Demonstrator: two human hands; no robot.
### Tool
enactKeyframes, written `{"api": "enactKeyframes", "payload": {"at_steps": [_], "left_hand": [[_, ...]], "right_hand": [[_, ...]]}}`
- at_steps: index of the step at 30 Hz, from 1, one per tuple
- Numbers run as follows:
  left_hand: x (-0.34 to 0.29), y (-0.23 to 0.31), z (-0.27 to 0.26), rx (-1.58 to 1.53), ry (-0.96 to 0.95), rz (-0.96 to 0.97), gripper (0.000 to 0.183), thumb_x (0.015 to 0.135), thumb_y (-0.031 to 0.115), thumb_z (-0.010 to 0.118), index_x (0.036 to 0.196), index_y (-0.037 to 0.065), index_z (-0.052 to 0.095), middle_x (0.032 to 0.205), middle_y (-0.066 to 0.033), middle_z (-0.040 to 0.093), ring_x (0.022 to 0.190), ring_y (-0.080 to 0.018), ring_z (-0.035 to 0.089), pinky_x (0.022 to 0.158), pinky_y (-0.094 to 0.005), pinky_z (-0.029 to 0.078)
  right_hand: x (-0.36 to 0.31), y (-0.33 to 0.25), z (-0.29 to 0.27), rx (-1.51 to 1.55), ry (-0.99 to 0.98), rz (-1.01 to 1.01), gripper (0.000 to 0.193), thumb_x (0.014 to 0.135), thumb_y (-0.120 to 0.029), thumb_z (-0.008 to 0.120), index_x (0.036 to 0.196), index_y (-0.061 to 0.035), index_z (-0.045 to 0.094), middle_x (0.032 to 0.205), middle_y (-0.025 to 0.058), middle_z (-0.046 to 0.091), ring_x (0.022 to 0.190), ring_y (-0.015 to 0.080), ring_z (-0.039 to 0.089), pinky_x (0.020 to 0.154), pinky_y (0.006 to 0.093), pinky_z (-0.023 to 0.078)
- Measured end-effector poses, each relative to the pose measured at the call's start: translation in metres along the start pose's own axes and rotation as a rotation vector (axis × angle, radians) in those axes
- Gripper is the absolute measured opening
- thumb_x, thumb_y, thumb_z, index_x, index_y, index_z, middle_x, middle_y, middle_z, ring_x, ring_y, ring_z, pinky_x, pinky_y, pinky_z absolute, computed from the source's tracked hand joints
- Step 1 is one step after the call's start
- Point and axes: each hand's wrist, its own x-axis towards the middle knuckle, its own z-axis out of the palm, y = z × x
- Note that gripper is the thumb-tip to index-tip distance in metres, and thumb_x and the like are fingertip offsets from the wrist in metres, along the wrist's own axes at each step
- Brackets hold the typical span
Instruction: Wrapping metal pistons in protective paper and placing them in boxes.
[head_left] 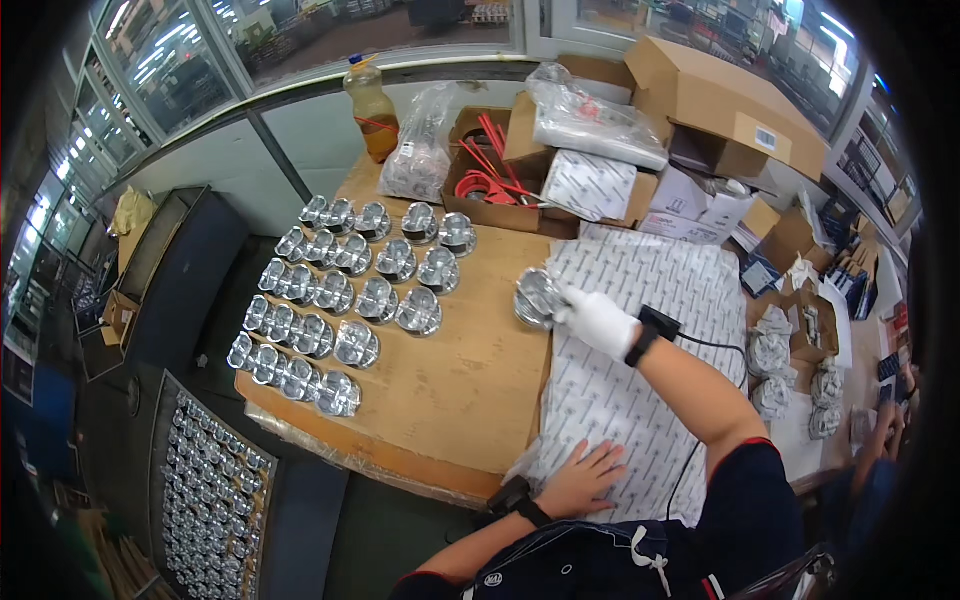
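Note:
In my right hand (600,323), which wears a white glove, is a shiny metal piston (538,298), held over the right part of the brown tabletop (470,370) by the edge of the printed paper. My left hand (583,482), bare with fingers spread, lies flat on the near part of the white printed paper sheets (650,290). Rows of similar pistons (357,344) stand on the left half of the tabletop, away from both hands.
Along the back are a bottle of amber liquid (372,110), a plastic bag (418,145), a carton with red straps (490,185) and a large cardboard box (720,100). A black cable (715,345) crosses the paper. A tray of many pistons (210,490) sits lower left. At right are wrapped parts (772,350).

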Motion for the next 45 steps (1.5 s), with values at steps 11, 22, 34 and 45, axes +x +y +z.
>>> {"api": "enactKeyframes", "payload": {"at_steps": [11,22,34,45], "left_hand": [[0.003,0.01,-0.006,0.153,-0.134,-0.051,0.068,0.075,0.051,0.065,0.133,0.018,0.048,0.147,-0.0087,0.032,0.137,-0.0292,0.025,0.108,-0.0563,0.015],[0.02,0.032,-0.019,0.271,-0.212,-0.121,0.066,0.072,0.038,0.073,0.128,0.012,0.051,0.145,-0.0159,0.033,0.135,-0.0375,0.027,0.106,-0.0603,0.018],[0.011,0.051,-0.008,0.175,-0.281,-0.02,0.066,0.068,0.031,0.076,0.125,0.008,0.052,0.142,-0.0174,0.036,0.132,-0.0399,0.031,0.104,-0.0601,0.021],[-0.037,0.074,-0.055,-0.238,-0.142,-0.445,0.02,0.08,0.011,0.069,0.098,0.004,0.063,0.083,-0.0109,0.063,0.075,-0.0229,0.062,0.066,-0.0311,0.049]], "right_hand": [[-0.291,0.075,-0.043,0.161,-0.005,0.097,0.01,0.083,-0.005,0.058,0.093,-0.0045,0.06,0.077,0.0156,0.064,0.072,0.0269,0.064,0.06,0.0364,0.049],[-0.312,0.034,-0.073,-0.005,0.21,0.377,0.026,0.083,-0.024,0.065,0.103,-0.0082,0.058,0.07,0.0156,0.064,0.063,0.0304,0.064,0.057,0.0392,0.05],[-0.318,0.024,-0.075,-0.045,0.515,0.419,0.062,0.07,-0.033,0.075,0.12,-0.0032,0.055,0.108,0.0229,0.06,0.1,0.0374,0.058,0.085,0.0437,0.047],[-0.417,0.035,-0.073,0.322,-0.312,0.067,0.032,0.084,-0.036,0.064,0.095,-0.0059,0.063,0.078,0.0107,0.065,0.075,0.0284,0.064,0.067,0.037,0.051]]}}
